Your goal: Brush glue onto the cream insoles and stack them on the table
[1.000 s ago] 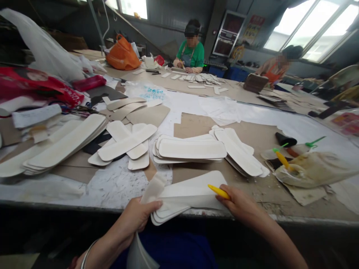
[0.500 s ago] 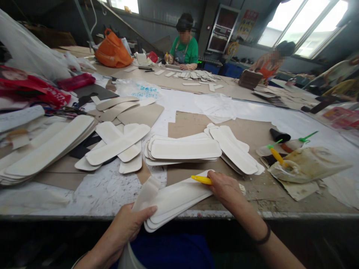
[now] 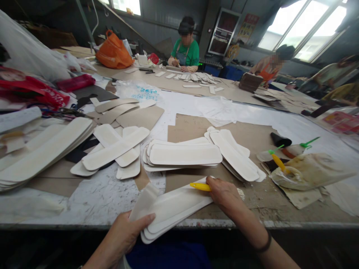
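Note:
My left hand (image 3: 126, 232) grips the near end of a small stack of long white panels (image 3: 175, 205) with rounded corners, its thumb on top. A pale flexible strip (image 3: 143, 200) folds up beside that thumb, and part of it hangs below the hand. Closed at the far end of the stack, my right hand (image 3: 226, 196) holds a yellow-handled tool (image 3: 199, 186), the handle pointing left; its working end is hidden by the hand. Just beyond lie a neat pile of white panels (image 3: 185, 154), a slanted pile (image 3: 235, 155) and several crossed panels (image 3: 116, 148).
On the right are a glue-stained bag (image 3: 314, 170) with another yellow handle, green-tipped bottles (image 3: 295, 150) and a black cone (image 3: 280, 139). A larger panel stack (image 3: 47, 153) lies left. An orange bag (image 3: 113, 50) stands farther back. Across the table a person (image 3: 185, 50) works.
The view has tilted slightly, so the table sits lower in the picture. Both hands keep their holds, and less of the strip shows beneath my left hand.

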{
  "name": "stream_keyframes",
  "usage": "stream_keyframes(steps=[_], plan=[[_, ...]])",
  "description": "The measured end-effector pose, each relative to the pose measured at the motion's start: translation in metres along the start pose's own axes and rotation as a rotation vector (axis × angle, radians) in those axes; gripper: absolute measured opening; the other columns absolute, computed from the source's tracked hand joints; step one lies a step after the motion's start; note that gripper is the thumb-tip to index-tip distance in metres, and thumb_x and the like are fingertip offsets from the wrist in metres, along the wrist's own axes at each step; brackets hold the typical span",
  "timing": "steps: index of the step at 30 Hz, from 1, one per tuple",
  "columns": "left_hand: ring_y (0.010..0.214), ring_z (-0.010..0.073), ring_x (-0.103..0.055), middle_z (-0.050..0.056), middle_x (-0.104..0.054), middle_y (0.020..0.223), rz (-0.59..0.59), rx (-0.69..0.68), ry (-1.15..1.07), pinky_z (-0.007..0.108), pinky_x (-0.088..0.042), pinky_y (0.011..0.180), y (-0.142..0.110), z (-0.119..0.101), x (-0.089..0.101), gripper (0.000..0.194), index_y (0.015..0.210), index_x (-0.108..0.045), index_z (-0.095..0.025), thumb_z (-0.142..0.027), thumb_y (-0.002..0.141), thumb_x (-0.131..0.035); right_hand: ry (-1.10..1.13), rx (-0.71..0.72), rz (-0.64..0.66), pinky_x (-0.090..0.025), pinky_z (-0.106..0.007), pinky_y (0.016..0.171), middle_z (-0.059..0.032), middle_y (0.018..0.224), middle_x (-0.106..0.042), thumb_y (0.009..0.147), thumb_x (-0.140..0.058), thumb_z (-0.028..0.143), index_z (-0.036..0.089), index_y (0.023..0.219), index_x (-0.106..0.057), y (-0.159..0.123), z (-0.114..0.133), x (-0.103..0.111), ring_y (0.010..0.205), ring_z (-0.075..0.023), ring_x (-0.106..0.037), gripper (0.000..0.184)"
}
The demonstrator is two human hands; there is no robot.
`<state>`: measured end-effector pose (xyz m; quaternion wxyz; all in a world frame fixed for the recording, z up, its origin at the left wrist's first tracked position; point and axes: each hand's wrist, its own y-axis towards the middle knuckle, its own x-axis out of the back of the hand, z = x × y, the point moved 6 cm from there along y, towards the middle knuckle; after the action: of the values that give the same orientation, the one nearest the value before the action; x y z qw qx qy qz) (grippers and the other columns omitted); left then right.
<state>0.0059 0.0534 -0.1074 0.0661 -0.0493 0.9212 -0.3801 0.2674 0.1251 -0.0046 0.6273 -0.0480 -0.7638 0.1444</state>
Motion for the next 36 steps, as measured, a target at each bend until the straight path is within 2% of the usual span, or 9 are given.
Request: stream_keyframes(steps=[5,10,13,19,25,27,29,33,36], plan=[[0.054,0.0220,-0.061,0.010,-0.068,0.058,0.027,-0.021,0.007,0.028,-0.049,0.051,0.004,0.001,0.000,0.023,0.064,-0.066,-0.008,-0.024,0.052,-0.078,0.024,-0.009,-0.007,-0.037,-0.025,0.054,-0.0069,0.083,-0.068,0.080,-0.047,0.015,0.019,0.090,-0.056,0.000,-0.002,0.000,0.074,-0.0204,-0.064,0.015],[0.053,0.0210,-0.059,0.009,-0.067,0.055,-0.004,-0.082,0.008,0.028,-0.046,0.050,-0.003,-0.007,-0.003,0.023,0.057,-0.067,-0.010,-0.029,0.052,-0.078,0.064,-0.154,-0.107,-0.037,-0.025,0.055,-0.0054,0.077,-0.066,0.081,-0.043,0.016,0.019,0.086,-0.053,-0.008,-0.026,0.006,0.073,-0.0188,-0.063,0.012],[0.051,0.0223,-0.057,0.008,-0.066,0.052,-0.015,-0.131,0.026,0.030,-0.045,0.048,-0.004,-0.010,-0.004,0.023,0.054,-0.067,-0.012,-0.032,0.050,-0.078,0.203,-0.244,-0.222,-0.037,-0.024,0.056,-0.0034,0.075,-0.063,0.083,-0.040,0.017,0.020,0.083,-0.053,-0.017,-0.044,0.009,0.069,-0.0164,-0.060,0.014],[0.051,0.0237,-0.058,0.010,-0.066,0.053,0.004,-0.164,0.000,0.031,-0.045,0.049,0.003,-0.005,-0.005,0.027,0.057,-0.067,-0.012,-0.035,0.048,-0.078,0.437,-0.159,-0.273,-0.043,-0.027,0.068,-0.0053,0.082,-0.059,0.083,-0.035,0.017,0.019,0.086,-0.059,-0.025,-0.047,-0.008,0.073,-0.0161,-0.058,0.024],[0.052,0.0227,-0.058,0.009,-0.066,0.054,-0.030,-0.253,-0.033,0.031,-0.046,0.050,-0.005,-0.014,-0.008,0.026,0.060,-0.065,-0.012,-0.033,0.049,-0.076,0.735,-0.238,-0.359,-0.044,-0.030,0.075,-0.0073,0.082,-0.063,0.084,-0.035,0.037,0.017,0.088,-0.061,-0.027,-0.056,-0.015,0.080,-0.0192,-0.059,0.032],[0.054,0.0231,-0.060,0.009,-0.067,0.056,-0.066,-0.284,-0.073,0.030,-0.048,0.052,-0.012,-0.019,-0.009,0.026,0.061,-0.064,-0.013,-0.032,0.048,-0.076,0.809,-0.274,-0.373,-0.044,-0.029,0.072,-0.0064,0.079,-0.063,0.082,-0.038,0.041,0.017,0.086,-0.060,-0.029,-0.059,-0.014,0.077,-0.0193,-0.059,0.033],[0.045,0.0203,-0.056,0.005,-0.063,0.047,-0.106,-0.300,-0.056,0.028,-0.045,0.045,-0.021,-0.023,-0.011,0.025,0.060,-0.061,-0.015,-0.034,0.049,-0.074,0.886,-0.296,-0.383,-0.044,-0.028,0.065,-0.0035,0.071,-0.061,0.080,-0.041,0.045,0.017,0.081,-0.059,-0.030,-0.060,-0.012,0.069,-0.0180,-0.057,0.033],[0.022,0.0096,-0.030,-0.008,-0.036,0.025,-0.134,-0.298,0.057,0.020,-0.020,0.029,-0.033,-0.028,-0.014,0.028,0.062,-0.052,-0.018,-0.043,0.057,-0.066,0.982,-0.286,-0.329,-0.037,-0.023,0.048,0.0038,0.056,-0.048,0.075,-0.047,0.047,0.018,0.073,-0.053,-0.030,-0.056,-0.008,0.052,-0.0126,-0.045,0.030],[0.023,0.0081,-0.028,-0.010,-0.036,0.026,-0.141,-0.328,0.027,0.018,-0.019,0.030,-0.037,-0.031,-0.014,0.035,0.070,-0.051,-0.018,-0.047,0.056,-0.065,1.070,-0.241,-0.247,-0.031,-0.022,0.046,0.0060,0.053,-0.040,0.069,-0.054,0.047,0.018,0.063,-0.047,-0.031,-0.049,-0.008,0.050,-0.0101,-0.038,0.030]])
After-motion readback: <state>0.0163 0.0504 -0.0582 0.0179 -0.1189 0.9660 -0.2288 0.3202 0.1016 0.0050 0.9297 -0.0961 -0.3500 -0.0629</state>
